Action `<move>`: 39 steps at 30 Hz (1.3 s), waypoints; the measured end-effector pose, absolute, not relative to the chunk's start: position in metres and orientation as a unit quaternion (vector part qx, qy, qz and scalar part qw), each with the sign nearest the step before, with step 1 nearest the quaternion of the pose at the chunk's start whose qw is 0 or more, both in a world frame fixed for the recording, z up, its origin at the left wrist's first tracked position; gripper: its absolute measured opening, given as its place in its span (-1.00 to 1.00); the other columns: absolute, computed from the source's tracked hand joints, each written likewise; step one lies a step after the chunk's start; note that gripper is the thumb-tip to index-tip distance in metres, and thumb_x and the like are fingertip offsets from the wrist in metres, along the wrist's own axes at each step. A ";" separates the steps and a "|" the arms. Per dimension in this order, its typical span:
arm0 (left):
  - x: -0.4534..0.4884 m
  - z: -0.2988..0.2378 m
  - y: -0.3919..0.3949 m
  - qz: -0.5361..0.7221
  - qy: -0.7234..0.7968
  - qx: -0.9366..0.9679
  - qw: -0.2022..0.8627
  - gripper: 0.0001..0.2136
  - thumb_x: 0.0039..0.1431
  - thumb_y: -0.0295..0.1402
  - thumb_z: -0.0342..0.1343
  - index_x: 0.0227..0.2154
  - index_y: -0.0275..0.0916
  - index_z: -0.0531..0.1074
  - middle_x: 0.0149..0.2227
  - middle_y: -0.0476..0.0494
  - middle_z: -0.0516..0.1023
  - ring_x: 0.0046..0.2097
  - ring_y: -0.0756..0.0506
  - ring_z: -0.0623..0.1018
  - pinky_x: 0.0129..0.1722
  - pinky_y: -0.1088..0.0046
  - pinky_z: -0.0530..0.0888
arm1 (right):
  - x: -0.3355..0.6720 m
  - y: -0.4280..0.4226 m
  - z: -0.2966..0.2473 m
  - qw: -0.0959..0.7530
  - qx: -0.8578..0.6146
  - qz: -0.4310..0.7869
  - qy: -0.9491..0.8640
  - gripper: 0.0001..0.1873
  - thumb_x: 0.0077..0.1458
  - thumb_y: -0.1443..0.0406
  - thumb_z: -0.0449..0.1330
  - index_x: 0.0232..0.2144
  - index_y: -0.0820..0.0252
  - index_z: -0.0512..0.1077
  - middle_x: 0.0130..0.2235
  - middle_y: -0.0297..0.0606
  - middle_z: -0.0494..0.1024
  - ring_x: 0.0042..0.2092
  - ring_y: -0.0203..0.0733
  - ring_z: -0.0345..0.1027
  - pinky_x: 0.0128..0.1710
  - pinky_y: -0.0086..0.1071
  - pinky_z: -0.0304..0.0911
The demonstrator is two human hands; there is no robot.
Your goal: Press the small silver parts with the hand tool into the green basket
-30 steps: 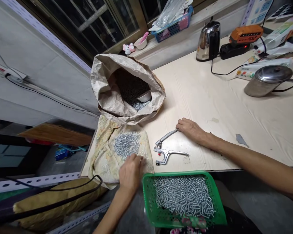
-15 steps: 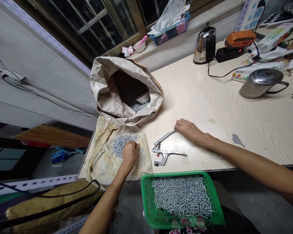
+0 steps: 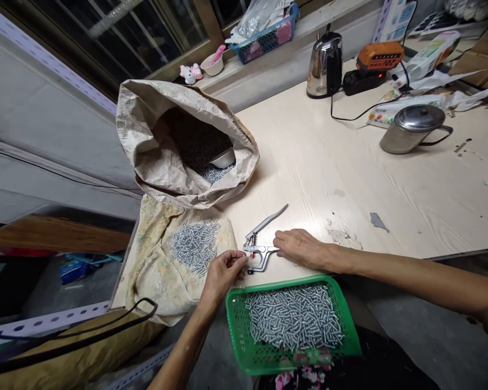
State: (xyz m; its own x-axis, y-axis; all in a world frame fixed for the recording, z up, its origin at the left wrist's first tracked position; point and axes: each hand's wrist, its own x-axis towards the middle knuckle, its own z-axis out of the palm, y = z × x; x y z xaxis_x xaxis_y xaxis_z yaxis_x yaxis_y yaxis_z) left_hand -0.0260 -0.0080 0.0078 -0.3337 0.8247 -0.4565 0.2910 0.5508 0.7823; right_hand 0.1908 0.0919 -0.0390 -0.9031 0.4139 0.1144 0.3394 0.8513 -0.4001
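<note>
Silver snap pliers (image 3: 261, 259) with a spring and a red tip lie on the table near its front edge, handles spread. My right hand (image 3: 303, 249) has its fingers closed on the end of the lower handle. Thumb and forefinger of my left hand (image 3: 223, 272) are pinched together beside the jaws; whatever they hold is too small to make out. Left of that hand, a pile of small silver screws (image 3: 195, 244) rests on a patterned cloth (image 3: 158, 276). A green plastic basket (image 3: 232, 325) full of silver screw-like pieces (image 3: 295, 317) sits just below the pliers.
Behind the cloth stands an open sack (image 3: 146, 157) of small metal pieces with a white scoop (image 3: 223, 158) inside. A kettle (image 3: 324, 65), an orange battery on a charger (image 3: 378, 57) and a lidded steel mug (image 3: 410, 130) occupy the table's far right.
My left hand has moved right from the screw pile to the pliers' jaws. My right hand has shifted from the upper handle to the lower one. The view has turned slightly.
</note>
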 end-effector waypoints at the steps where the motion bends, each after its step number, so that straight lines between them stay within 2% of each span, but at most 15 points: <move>1: -0.024 0.008 -0.009 0.297 0.764 0.370 0.437 -0.62 -0.18 -0.05 0.25 -0.45 -0.31 0.49 -0.62 0.02 0.43 -0.58 0.04 0.36 -0.57 0.53 0.30 | 0.190 0.091 -0.042 0.090 -0.193 0.182 -0.960 -0.91 0.25 0.37 0.04 -0.31 0.21 0.33 -0.28 -0.26 0.42 -0.36 -0.26 0.16 -0.42 -0.34 -0.03; 6: -0.019 0.008 -0.012 0.258 0.790 0.389 0.397 -0.64 -0.22 -0.04 0.25 -0.54 -0.30 0.53 -0.65 0.01 0.42 -0.59 0.05 0.31 -0.61 0.55 0.23 | 0.192 0.094 -0.045 0.096 -0.171 0.121 -0.973 -0.77 0.25 0.52 -0.10 -0.32 0.21 0.30 -0.29 -0.26 0.42 -0.35 -0.26 0.14 -0.46 -0.32 -0.16; 13: -0.017 0.002 -0.011 0.206 0.791 0.399 0.415 -0.61 -0.20 0.00 0.21 -0.53 -0.29 0.53 -0.68 0.02 0.39 -0.61 0.04 0.27 -0.61 0.53 0.19 | 0.193 0.091 -0.041 0.080 -0.170 0.103 -0.977 -0.77 0.27 0.51 -0.10 -0.32 0.20 0.28 -0.28 -0.27 0.42 -0.34 -0.25 0.17 -0.48 -0.29 -0.18; 19: -0.027 -0.001 -0.007 0.126 0.763 0.403 0.490 -0.51 -0.27 0.11 0.21 -0.57 -0.32 0.48 -0.67 0.05 0.32 -0.61 0.06 0.22 -0.58 0.53 0.14 | 0.191 0.090 -0.043 0.080 -0.166 0.100 -0.978 -0.81 0.28 0.49 -0.08 -0.29 0.19 0.27 -0.28 -0.27 0.42 -0.32 -0.24 0.19 -0.48 -0.30 -0.19; 23: -0.027 0.005 -0.005 0.074 0.730 0.406 0.545 -0.44 -0.28 0.22 0.17 -0.65 -0.30 0.40 -0.71 0.11 0.20 -0.60 0.09 0.13 -0.56 0.52 0.04 | 0.192 0.089 -0.039 0.066 -0.155 0.102 -0.980 -0.82 0.26 0.50 -0.07 -0.30 0.20 0.26 -0.25 -0.27 0.42 -0.31 -0.24 0.18 -0.48 -0.30 -0.17; 27: -0.026 0.008 -0.003 0.043 0.727 0.411 0.548 -0.40 -0.35 0.28 0.16 -0.67 -0.27 0.35 -0.71 0.12 0.19 -0.59 0.09 0.10 -0.55 0.51 0.01 | 0.194 0.089 -0.034 0.072 -0.147 0.118 -0.979 -0.81 0.26 0.52 -0.08 -0.30 0.20 0.25 -0.24 -0.27 0.41 -0.31 -0.25 0.17 -0.46 -0.31 -0.13; 33: -0.027 0.003 -0.002 0.024 0.730 0.413 0.545 -0.40 -0.35 0.30 0.14 -0.71 -0.24 0.27 -0.71 0.12 0.18 -0.60 0.09 0.10 -0.55 0.50 0.02 | 0.204 0.086 -0.022 0.083 -0.154 0.181 -0.968 -0.82 0.26 0.50 -0.07 -0.29 0.20 0.26 -0.20 -0.26 0.42 -0.27 -0.26 0.19 -0.39 -0.33 -0.03; 35: -0.027 0.001 -0.002 0.024 0.732 0.412 0.542 -0.40 -0.35 0.29 0.14 -0.71 -0.24 0.28 -0.71 0.12 0.18 -0.60 0.09 0.10 -0.56 0.50 0.02 | 0.207 0.087 -0.021 0.101 -0.155 0.203 -0.962 -0.85 0.28 0.46 -0.05 -0.26 0.20 0.28 -0.19 -0.25 0.42 -0.23 -0.25 0.21 -0.33 -0.33 0.04; 37: -0.027 0.001 -0.003 0.024 0.734 0.409 0.542 -0.41 -0.34 0.29 0.14 -0.70 -0.24 0.29 -0.71 0.12 0.17 -0.60 0.09 0.09 -0.56 0.49 0.01 | 0.208 0.091 -0.024 0.112 -0.152 0.218 -0.957 -0.88 0.32 0.33 -0.03 -0.24 0.19 0.29 -0.17 -0.23 0.42 -0.21 -0.22 0.23 -0.29 -0.32 0.10; 39: -0.027 0.001 -0.003 0.024 0.733 0.406 0.545 -0.42 -0.32 0.27 0.15 -0.70 -0.25 0.30 -0.71 0.12 0.17 -0.60 0.09 0.08 -0.55 0.50 0.01 | 0.207 0.101 -0.028 0.116 -0.156 0.217 -0.957 -0.73 0.28 0.11 0.04 -0.18 0.20 0.32 -0.09 -0.15 0.41 -0.16 -0.16 0.25 -0.25 -0.29 0.16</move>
State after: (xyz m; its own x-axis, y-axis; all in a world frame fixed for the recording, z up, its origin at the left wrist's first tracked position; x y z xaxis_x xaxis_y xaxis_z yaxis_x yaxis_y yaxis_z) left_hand -0.0270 -0.0028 0.0010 -0.0763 0.6218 -0.7795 0.5686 0.6693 0.4783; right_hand 0.2072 0.1009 -0.0278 -0.9242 0.3490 0.1548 0.2479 0.8569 -0.4519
